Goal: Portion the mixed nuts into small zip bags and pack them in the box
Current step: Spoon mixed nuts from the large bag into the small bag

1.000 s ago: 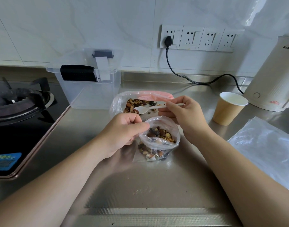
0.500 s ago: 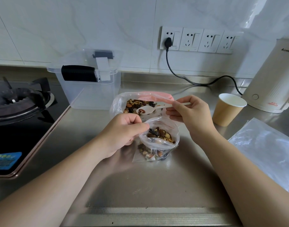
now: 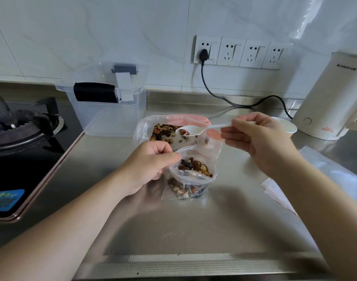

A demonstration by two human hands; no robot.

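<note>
Against white tiles, the cream kettle reads "CHIGO".

A gas stove with a black burner grate sits far out beyond the left hand, set into the steel counter that runs under both hands. On the tiled wall above and beyond the right hand is a row of four sockets; a black plug sits in the leftmost one. Its cable trails along the counter towards a cream electric kettle standing beyond and to the right of the right hand.
</note>
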